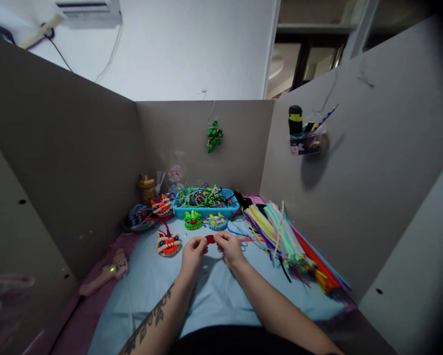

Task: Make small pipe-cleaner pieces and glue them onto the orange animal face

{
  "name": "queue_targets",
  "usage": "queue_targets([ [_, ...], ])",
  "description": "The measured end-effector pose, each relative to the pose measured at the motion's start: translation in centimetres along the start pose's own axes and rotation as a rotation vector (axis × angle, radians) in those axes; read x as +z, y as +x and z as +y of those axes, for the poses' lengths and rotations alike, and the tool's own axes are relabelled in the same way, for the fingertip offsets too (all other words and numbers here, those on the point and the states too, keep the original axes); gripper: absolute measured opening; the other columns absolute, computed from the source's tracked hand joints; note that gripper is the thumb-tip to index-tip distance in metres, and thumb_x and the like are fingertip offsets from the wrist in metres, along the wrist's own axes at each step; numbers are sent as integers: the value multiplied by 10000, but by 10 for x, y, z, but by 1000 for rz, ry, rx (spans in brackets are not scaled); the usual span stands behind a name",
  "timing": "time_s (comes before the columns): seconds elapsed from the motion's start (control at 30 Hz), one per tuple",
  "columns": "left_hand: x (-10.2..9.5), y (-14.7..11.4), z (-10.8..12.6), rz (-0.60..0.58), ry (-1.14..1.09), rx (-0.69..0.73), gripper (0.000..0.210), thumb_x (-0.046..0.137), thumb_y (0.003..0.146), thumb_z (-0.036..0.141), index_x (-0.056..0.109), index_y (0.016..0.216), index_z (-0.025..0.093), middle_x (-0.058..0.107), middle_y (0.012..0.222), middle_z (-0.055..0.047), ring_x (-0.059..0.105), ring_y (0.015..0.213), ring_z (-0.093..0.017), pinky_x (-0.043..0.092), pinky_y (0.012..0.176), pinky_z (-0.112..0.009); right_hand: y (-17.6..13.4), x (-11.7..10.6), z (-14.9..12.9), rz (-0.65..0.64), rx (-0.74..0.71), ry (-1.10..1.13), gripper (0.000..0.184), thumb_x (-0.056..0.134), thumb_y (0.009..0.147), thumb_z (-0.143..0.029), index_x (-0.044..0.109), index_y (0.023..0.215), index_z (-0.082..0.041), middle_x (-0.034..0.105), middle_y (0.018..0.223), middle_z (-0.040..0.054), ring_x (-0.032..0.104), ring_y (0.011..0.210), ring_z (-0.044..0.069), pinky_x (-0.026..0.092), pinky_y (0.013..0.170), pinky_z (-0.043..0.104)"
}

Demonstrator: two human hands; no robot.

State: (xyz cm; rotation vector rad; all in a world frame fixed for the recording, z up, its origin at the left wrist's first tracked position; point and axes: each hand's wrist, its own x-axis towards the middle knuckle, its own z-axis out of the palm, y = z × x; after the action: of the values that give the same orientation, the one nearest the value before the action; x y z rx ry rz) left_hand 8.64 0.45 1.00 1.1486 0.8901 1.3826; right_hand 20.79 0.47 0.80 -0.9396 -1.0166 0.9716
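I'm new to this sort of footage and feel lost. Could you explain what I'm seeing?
There is no machine here, just a person's bare left hand and right hand. The one picture comes from a camera worn on the person's head, looking forward and down.

A light blue cloth covers much of the surface. Near the left hand lies an orange-and-white figure; farther back are a green figure and a blue-and-yellow figure, before a blue tray of thin strands. Colourful fuzzy stems lie right, a pink glue gun left.

A small dark red piece is in the grip of both hands.
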Motion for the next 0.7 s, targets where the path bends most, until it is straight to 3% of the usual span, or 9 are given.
queue_targets([
  [0.2,-4,2,3,-20,78,28,262,653,655,391,606,677,134,539,521,31,477,502,-91,354,511,-200,-1,0,5,8,-47,9,208,623,660,-327,516,603,-158,415,476,-73,338,386,51,242,371,179],
  [0.47,-22,9,15,-99,139,-99,283,659,615,412,583,607,139,507,476,32,427,441,-87,323,470,-205,-2,-12,-6,-149,-48,-235,261,593,710,-400,628,699,-142,522,550,-24,417,429,77,313,390,191],
  [0.7,-31,13,43,-319,595,117,169,578,657,297,621,559,166,543,473,12,452,462,-119,284,462,-214,-9,-10,-10,-231,-179,-419,124,620,683,-279,653,674,-159,628,662,15,557,648,149,436,610,259],
])
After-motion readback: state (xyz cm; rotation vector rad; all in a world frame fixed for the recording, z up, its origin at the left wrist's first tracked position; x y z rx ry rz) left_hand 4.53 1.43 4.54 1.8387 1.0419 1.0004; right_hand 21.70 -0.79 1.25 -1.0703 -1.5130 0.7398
